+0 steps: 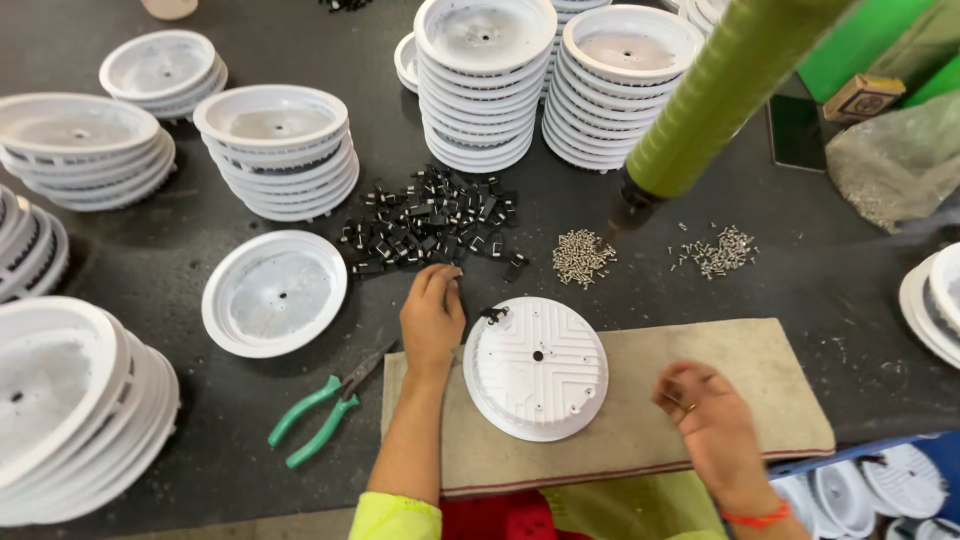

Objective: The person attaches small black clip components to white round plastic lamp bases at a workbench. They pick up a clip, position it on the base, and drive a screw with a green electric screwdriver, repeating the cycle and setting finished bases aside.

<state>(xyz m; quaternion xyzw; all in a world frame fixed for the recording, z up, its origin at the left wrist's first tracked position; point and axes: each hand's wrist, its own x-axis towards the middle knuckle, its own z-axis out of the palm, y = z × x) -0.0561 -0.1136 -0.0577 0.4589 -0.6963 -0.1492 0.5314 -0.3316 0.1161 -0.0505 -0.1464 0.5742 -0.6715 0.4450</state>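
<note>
A white round housing (537,368) lies back-up on a tan cloth mat (700,400), with a small black part (493,315) at its upper left rim. My left hand (432,318) rests just left of the housing, fingers curled at the near edge of a pile of small black clips (432,222); whether it holds one I cannot tell. My right hand (703,412) hovers blurred over the mat to the right of the housing, fingers bent. A green hanging screwdriver (700,110) points down at a heap of silver screws (582,256).
Stacks of white round housings (482,80) stand at the back, left (275,150) and far left (70,400). One single white housing (274,292) lies open side up. Green-handled pliers (322,412) lie by the mat. A second screw pile (718,252) lies right.
</note>
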